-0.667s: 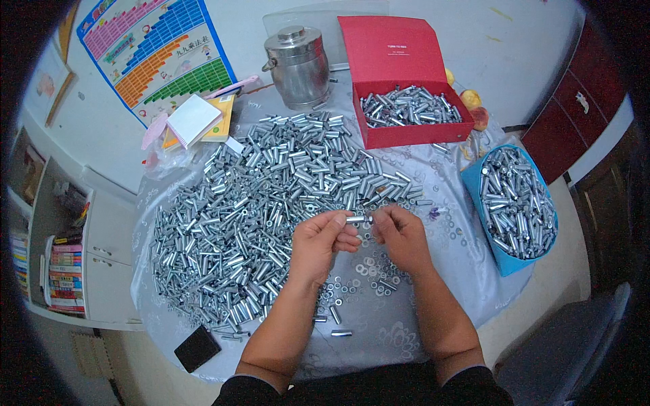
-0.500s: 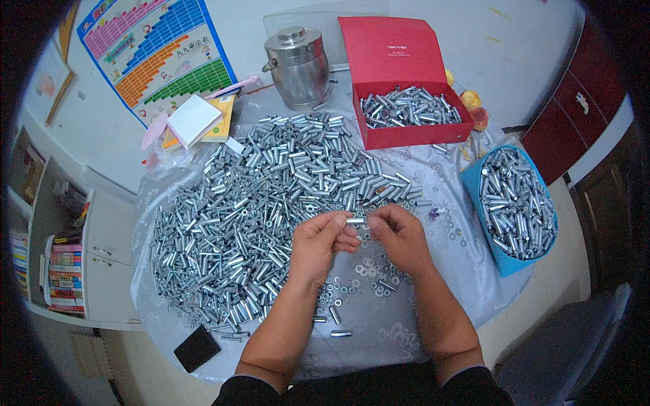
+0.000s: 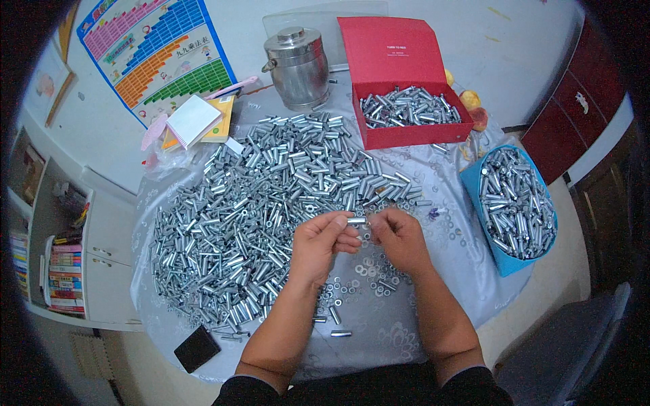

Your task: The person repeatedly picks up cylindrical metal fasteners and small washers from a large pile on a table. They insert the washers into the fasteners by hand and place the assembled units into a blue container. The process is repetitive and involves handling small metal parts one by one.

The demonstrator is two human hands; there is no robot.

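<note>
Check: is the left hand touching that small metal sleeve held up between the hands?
Touching. The head view shows the left hand pinching the metal sleeve at its fingertips, no gap visible.

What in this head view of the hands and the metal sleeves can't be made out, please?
- Small sleeve between left hand and right hand: fingertips cover its ends.
- Washers below the hands: too small to count, partly hidden by the palms.
- Blue tray: its depth is hidden by its load of sleeves.
</note>
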